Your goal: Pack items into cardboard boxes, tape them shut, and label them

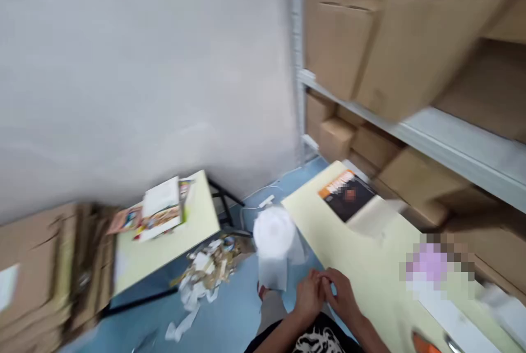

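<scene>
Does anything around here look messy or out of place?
Yes: torn white paper and cardboard scraps lie in a loose heap on the blue floor, next to the pale yellow table. They look odd because they are scattered like litter, not boxed or binned.

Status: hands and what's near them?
Left hand and right hand pressed together, nothing visible held. White roll just ahead, to their left. Pale yellow tabletop at right. Paper scraps on floor beyond the roll.

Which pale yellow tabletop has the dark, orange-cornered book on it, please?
The tabletop on the right holds the dark book; the left tabletop carries a stack of colourful booklets.
</scene>
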`<action>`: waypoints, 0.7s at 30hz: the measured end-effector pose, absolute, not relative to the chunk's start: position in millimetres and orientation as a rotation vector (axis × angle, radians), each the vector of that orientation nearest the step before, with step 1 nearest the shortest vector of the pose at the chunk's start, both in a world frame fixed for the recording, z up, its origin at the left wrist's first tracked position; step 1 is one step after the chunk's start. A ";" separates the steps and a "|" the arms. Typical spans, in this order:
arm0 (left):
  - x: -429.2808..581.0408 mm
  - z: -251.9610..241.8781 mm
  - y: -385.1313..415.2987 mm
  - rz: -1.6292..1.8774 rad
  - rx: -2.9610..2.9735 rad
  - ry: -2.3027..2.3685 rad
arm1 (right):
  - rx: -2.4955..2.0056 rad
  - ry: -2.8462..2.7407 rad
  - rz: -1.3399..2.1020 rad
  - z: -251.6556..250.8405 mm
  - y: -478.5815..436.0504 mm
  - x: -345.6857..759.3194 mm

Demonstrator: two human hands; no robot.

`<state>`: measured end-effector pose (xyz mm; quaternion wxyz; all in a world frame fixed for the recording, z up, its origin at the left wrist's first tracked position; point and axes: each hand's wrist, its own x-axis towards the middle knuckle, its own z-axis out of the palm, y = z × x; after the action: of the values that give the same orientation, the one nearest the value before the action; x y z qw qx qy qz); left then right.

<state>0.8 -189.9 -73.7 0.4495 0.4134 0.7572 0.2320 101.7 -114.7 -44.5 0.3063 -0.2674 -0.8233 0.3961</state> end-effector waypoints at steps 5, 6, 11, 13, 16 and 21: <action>-78.5 -61.4 -251.6 0.589 0.868 2.172 | -0.537 -2.274 1.222 -30.4 -132.9 -11.1; -98.0 -59.3 -268.6 0.589 0.809 2.219 | -0.507 -2.296 1.285 -26.1 -145.1 -37.7; -201.6 -53.2 -368.5 0.716 0.489 2.390 | -0.397 -2.387 1.562 -10.7 -226.9 -173.9; -240.1 -51.6 -411.1 0.782 0.361 2.455 | -0.392 -2.379 1.631 -9.8 -259.6 -224.9; -287.1 -48.4 -470.5 0.821 0.162 2.535 | -0.386 -2.335 1.728 -11.9 -304.3 -289.4; -331.4 -50.3 -546.4 1.052 -0.125 2.606 | -0.330 -2.328 1.919 -13.2 -368.9 -359.2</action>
<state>-331.4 -546.4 -50.3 0.1635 -0.0440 0.9139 0.3688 -359.2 -368.9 -13.2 0.0533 -0.1086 -0.7659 0.6314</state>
